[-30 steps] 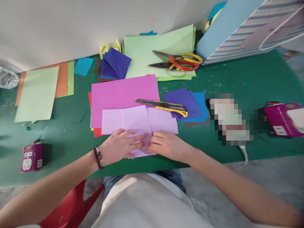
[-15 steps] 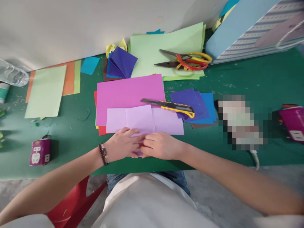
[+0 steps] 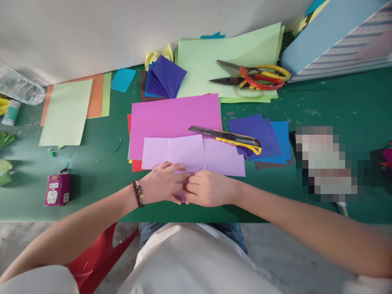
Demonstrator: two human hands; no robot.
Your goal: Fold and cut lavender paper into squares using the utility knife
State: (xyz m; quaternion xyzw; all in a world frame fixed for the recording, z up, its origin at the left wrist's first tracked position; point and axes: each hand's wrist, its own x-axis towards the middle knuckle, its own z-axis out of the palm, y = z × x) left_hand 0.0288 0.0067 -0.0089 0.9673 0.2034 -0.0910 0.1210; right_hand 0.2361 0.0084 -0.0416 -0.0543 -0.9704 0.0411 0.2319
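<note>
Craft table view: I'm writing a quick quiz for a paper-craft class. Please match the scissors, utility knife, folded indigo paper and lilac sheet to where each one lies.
Things:
1. Scissors
2. Utility knife
3. Folded indigo paper
4. Lilac paper sheet

Places:
A. Under the left hand and right hand
B. Across the pink sheet and violet paper squares
C. On the pale green sheets
D. On dark brown paper

Pairs: 1-C, 2-B, 3-D, 4-A
</note>
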